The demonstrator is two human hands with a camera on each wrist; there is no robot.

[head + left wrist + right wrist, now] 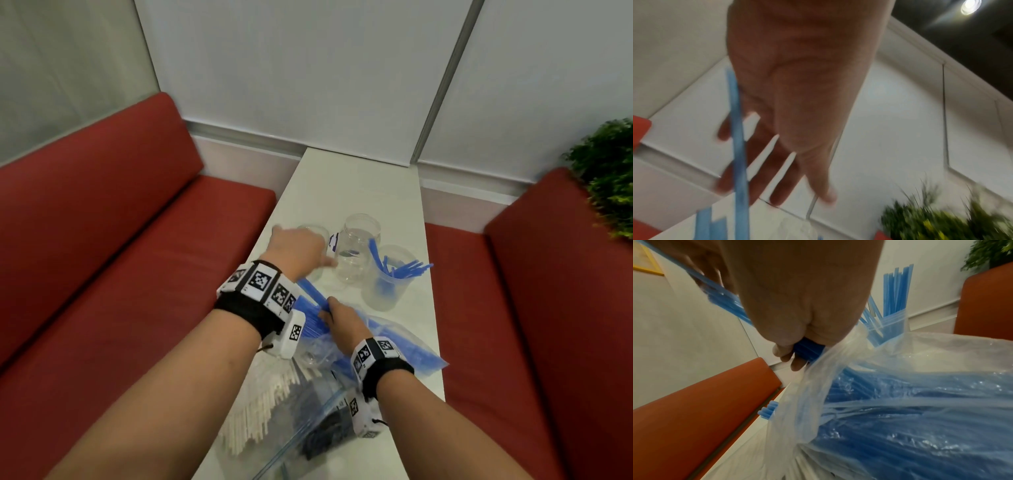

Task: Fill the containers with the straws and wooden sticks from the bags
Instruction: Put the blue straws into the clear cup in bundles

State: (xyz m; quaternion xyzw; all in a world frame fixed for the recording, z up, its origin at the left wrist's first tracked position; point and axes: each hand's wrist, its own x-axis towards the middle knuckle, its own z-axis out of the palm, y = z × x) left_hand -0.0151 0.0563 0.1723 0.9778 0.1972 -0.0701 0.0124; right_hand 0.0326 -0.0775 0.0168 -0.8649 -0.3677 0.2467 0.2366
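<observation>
The bundle of blue straws (313, 310) sits at the middle of the white table (356, 185), its near part still in the mouth of the clear straw bag (404, 342) and its far ends fanning out to the left. The right hand (342, 320) has its fingers curled tight round this bundle, as the right wrist view shows plainly. Straws like these look light, smooth and springy, so a loose fistful would likely splay or slip; a firm hold near the middle of the bundle seems safest, with the bag's soft film kept clear of the fingers. The left hand (298, 248) reaches farther out with fingers spread and straight, one straw lying across them in the left wrist view; whether it truly pinches that straw I cannot tell. Just beyond stand three clear containers: a cup (313, 236) under the left hand, a jar (358, 250), and at right a cup already holding straws (388, 277). Wooden sticks (260, 407) lie bagged at the near left.
</observation>
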